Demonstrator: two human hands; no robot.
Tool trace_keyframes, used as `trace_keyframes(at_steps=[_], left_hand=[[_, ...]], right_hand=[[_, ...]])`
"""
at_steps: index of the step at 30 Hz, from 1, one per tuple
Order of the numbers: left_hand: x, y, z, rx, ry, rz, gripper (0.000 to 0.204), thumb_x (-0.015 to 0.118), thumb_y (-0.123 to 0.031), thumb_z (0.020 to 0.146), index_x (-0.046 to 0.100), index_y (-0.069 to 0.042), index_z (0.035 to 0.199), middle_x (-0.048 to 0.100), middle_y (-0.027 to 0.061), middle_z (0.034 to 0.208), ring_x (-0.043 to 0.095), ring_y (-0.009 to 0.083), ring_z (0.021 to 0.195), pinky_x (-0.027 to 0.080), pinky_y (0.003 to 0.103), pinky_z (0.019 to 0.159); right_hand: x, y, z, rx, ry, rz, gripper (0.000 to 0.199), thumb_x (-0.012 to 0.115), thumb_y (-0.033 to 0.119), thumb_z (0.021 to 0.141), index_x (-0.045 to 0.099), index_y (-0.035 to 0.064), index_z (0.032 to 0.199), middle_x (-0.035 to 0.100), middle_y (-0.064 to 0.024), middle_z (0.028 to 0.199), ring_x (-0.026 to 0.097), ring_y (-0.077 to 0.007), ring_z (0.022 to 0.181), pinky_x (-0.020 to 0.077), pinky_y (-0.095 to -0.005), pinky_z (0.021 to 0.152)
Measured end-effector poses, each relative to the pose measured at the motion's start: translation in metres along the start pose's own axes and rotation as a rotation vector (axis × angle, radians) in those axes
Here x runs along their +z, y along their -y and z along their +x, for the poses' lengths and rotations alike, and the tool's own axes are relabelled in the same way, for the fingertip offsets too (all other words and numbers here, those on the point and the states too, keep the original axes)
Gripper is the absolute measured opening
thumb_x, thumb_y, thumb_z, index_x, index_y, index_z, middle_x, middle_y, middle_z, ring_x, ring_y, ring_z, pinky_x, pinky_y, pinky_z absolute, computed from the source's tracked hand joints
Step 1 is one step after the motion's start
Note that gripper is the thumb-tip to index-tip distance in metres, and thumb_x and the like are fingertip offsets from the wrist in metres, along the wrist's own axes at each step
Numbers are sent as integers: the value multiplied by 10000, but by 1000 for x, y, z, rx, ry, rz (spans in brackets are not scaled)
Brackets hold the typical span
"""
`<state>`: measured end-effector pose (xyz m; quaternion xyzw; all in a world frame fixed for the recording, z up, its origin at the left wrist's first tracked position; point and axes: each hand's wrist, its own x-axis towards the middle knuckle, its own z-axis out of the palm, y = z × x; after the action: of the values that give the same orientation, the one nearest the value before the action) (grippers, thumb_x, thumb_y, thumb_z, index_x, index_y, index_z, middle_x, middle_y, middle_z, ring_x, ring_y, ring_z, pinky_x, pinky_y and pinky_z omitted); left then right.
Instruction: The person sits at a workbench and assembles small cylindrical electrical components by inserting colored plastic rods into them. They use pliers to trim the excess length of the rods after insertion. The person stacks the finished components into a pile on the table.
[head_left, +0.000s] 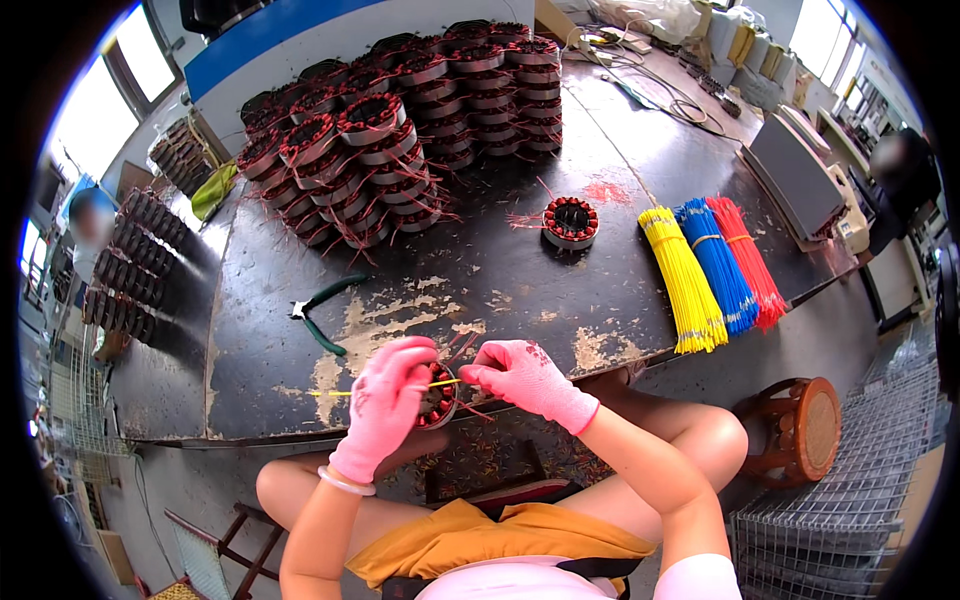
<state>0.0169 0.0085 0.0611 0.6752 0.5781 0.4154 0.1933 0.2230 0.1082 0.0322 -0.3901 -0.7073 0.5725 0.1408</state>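
Observation:
Both my hands wear pink gloves and work at the table's front edge over a motor stator [437, 408] with red copper windings. A yellow wire [445, 382] crosses the stator's top. My left hand [388, 398] is closed around the wire, whose other end sticks out to the left. At the wire's right end, my right hand [518, 378] pinches with thumb and forefinger; thin copper leads stand up beside the fingertips. The left hand covers part of the stator. Green-handled cutters [318, 322] lie with handles spread, left of and beyond my left hand.
Another stator [571, 222] stands mid-table. To its right lie bundles of yellow wires [683, 280], blue wires [716, 265] and red wires [746, 260]. Tall stacks of stators [400, 130] fill the back. A wooden stool [790, 432] stands at right; people are at both sides.

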Motion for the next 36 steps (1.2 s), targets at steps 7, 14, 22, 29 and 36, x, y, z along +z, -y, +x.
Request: trace_keyframes(at_steps=[7, 14, 22, 29, 36], left_hand=[[17, -1, 7, 31, 33, 242, 206, 589, -106, 967, 696, -24, 1123, 617, 156, 1334, 568, 355, 1239, 449, 426, 1060], [27, 8, 5, 4, 55, 343, 233, 594, -175, 976, 684, -7, 1110, 661, 160, 1193, 610, 374, 1106, 477, 459, 969], [33, 6, 3, -26, 40, 361, 305, 571, -152, 988, 623, 26, 1230, 620, 204, 1251, 584, 397, 1161, 457, 461, 1006], [33, 6, 5, -47, 48, 338, 314, 562, -160, 994, 614, 29, 1239, 614, 201, 1258, 581, 394, 1167, 453, 455, 1009], [33, 8, 4, -33, 31, 359, 317, 590, -161, 970, 622, 19, 1229, 624, 178, 1241, 589, 384, 1149, 456, 449, 993]], right_hand=[[6, -5, -4, -181, -155, -297, 406, 676, 428, 939, 664, 29, 863, 704, -160, 810, 696, -340, 794, 528, -433, 707], [-85, -16, -74, -190, -580, -166, 208, 694, 238, 942, 710, 32, 968, 708, -161, 908, 707, -295, 850, 537, -371, 750], [-222, -102, -185, 431, -1274, -803, 472, 653, 494, 950, 617, 80, 725, 664, -146, 738, 666, -366, 718, 498, -468, 663], [-235, -106, -155, 272, -1328, -995, 421, 785, 454, 826, 655, 102, 1017, 663, -128, 1057, 672, -308, 1001, 538, -452, 817], [-247, -108, -145, 330, -1225, -906, 209, 724, 308, 903, 676, 105, 912, 727, -102, 923, 713, -298, 877, 560, -425, 766]])
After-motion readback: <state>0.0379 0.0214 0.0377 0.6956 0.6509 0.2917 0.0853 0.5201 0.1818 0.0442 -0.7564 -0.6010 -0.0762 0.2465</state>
